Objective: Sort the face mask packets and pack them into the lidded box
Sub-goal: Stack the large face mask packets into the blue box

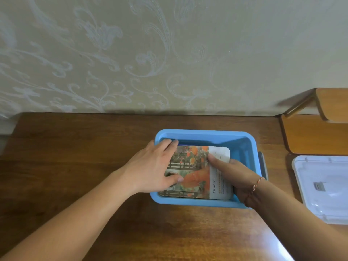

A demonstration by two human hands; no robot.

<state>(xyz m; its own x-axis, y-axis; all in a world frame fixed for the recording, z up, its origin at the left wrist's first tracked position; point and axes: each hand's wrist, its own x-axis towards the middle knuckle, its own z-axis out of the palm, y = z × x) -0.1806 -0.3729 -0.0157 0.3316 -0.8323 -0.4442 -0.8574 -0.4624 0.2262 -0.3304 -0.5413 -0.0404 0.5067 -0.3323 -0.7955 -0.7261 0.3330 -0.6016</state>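
A blue plastic box (pixel 205 133) stands open on the wooden table, a little right of centre. Inside it lies a face mask packet (pixel 199 172) with an orange flower picture and a white strip of text. My left hand (pixel 150 166) rests on the packet's left side with straight fingers that reach the box's far left corner, the thumb flat on the print. My right hand (pixel 233 176) holds the packet's right edge, thumb on top and fingers tucked under it. A dark blue edge of something shows under the packet's far side.
The box's clear lid (pixel 323 187) lies flat on the table to the right. A lighter wooden chair (pixel 316 132) stands at the back right. A patterned wall runs along the table's far edge. Bare tabletop (pixel 75 147) stretches to the left and front.
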